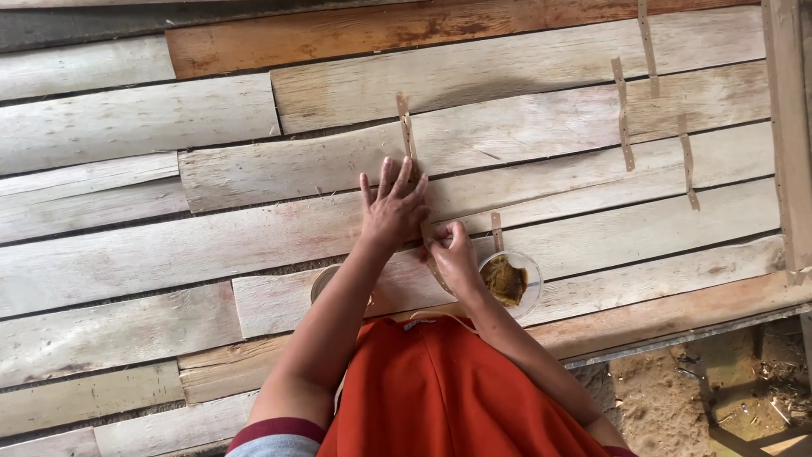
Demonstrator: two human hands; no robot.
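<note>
My left hand lies flat with fingers spread on a long thin brown strip that runs across the pale wooden veneer sheets. My right hand is just below and to the right, fingers curled and pressing on the lower part of the same strip. A clear plastic cup with brownish paste and a small strip standing in it sits right beside my right hand.
Several more thin brown strips are stuck across seams at the upper right. Another round container is partly hidden under my left forearm. A wooden frame edge runs down the right; bare ground lies at lower right.
</note>
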